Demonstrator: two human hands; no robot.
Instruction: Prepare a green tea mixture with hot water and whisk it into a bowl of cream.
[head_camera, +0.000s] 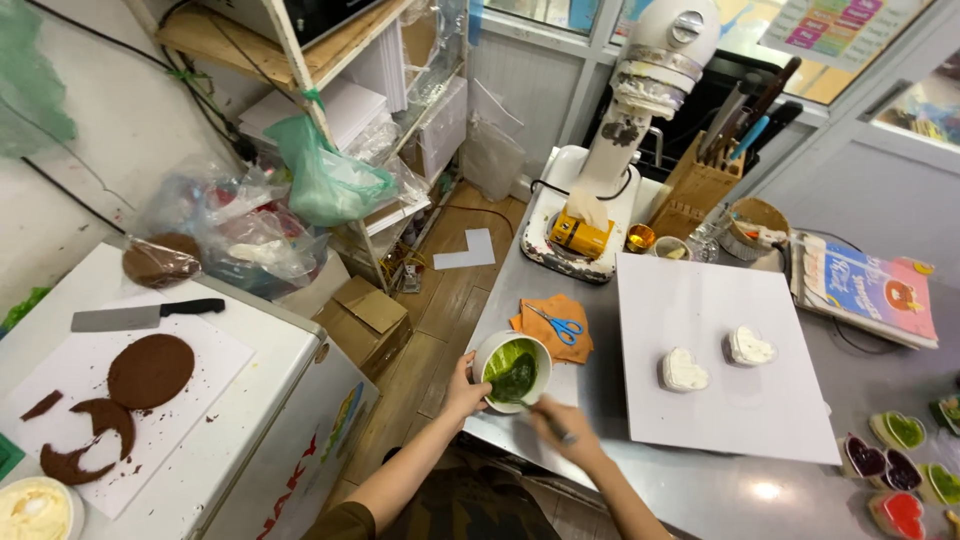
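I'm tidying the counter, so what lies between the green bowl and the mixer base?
In the head view, an orange cloth with blue-handled scissors on it lies between the bowl and the mixer base.

The tool in the right hand is mostly hidden by the fingers; it is perhaps a spatula, its tip sunk in the green cream of the white bowl. At seven o'clock a cream tub is cut by the frame edge. At four o'clock the heart-shaped moulds run off the edge.
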